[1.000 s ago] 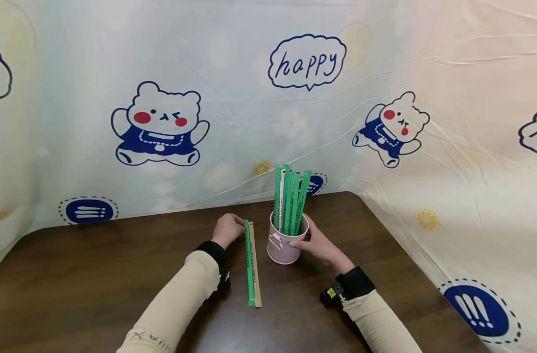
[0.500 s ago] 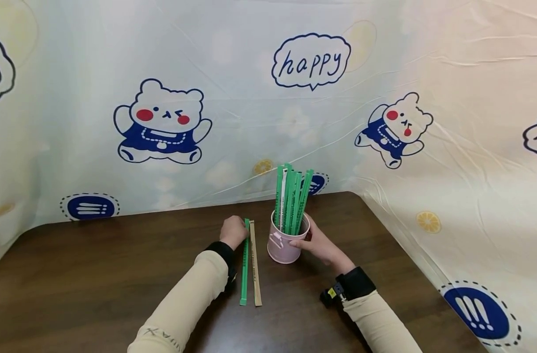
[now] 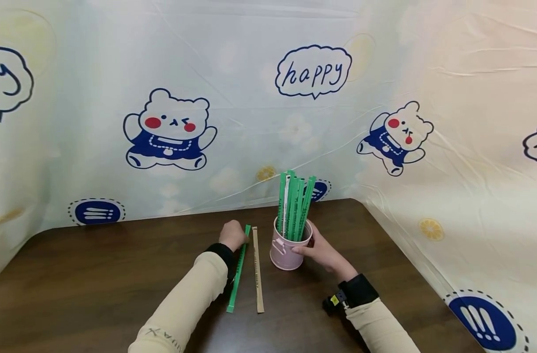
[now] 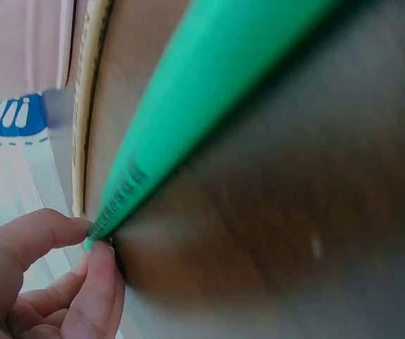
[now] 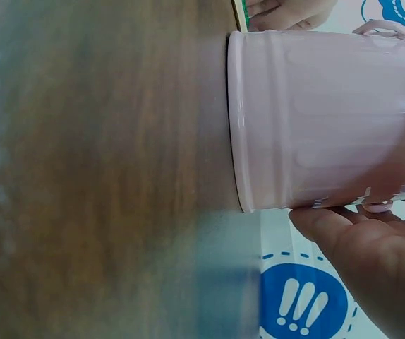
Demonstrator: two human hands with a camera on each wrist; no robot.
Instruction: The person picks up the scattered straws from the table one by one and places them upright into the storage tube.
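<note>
My left hand (image 3: 233,236) pinches the far end of a green, straw-like paper-wrapped stick (image 3: 238,276) between thumb and fingers, as the left wrist view shows. The stick slants toward the near left, close over the table. To its right, apart from it, lies a similar tan stick (image 3: 258,274). Around the right side of a small pink bucket (image 3: 285,258) curls my right hand (image 3: 325,251), thumb at the front. Several green sticks (image 3: 297,208) and a white one (image 3: 286,201) stand upright in the bucket, which sits on the table; their lower ends are hidden.
The dark wooden table (image 3: 118,289) reaches back to a printed cloth backdrop (image 3: 246,122) with bears and lettering. More of that cloth hangs along the right edge. Each wrist carries a black strap (image 3: 358,290) over a cream sleeve.
The green stick, at first right beside the tan one, has swung its near end to the left in my left hand, opening a gap. My right hand keeps its hold on the bucket.
</note>
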